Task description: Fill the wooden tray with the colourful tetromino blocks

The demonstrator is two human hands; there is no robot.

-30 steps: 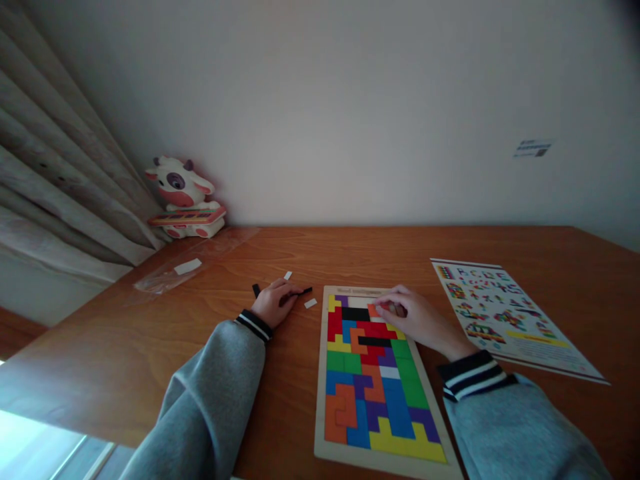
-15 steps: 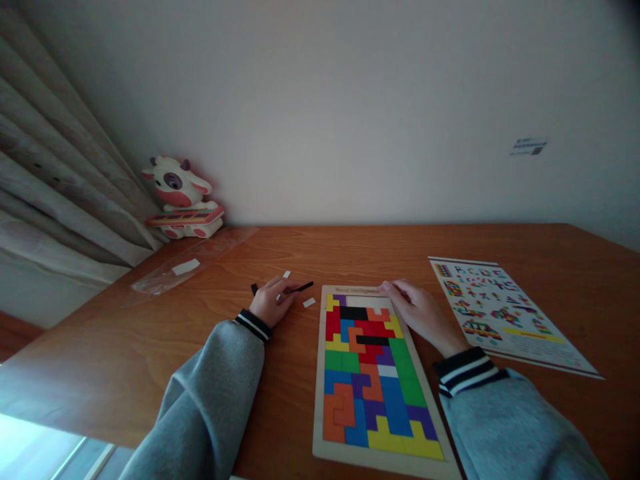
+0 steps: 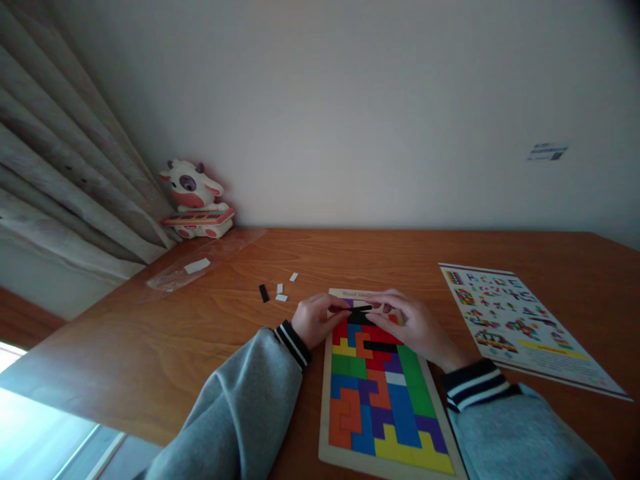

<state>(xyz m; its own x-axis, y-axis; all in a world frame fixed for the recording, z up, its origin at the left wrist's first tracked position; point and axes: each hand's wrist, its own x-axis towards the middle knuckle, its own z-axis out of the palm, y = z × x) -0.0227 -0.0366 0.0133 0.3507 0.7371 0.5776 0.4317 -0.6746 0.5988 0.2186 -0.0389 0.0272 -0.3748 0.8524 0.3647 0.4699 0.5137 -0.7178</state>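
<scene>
Above the top end of a wooden puzzle board, I hold a thin black strip piece between both hands. My left hand pinches its left end, and my right hand has thumb and fingers closed at the right end. Colourful block pieces, such as a green piece and a yellow piece, lie fitted in the board. My hands partly cover the board's upper rows. Left of them on the table are a short black piece and several small white pieces.
A printed pattern sheet lies right of the board. Toward the back left are a clear plastic bag and a cow-shaped toy keyboard. The wooden table meets a wall behind; a curtain hangs at left.
My left hand has moved right from the loose pieces to above the board, bringing the black strip. My right hand has left the board's top corner and closed on the strip's other end.
</scene>
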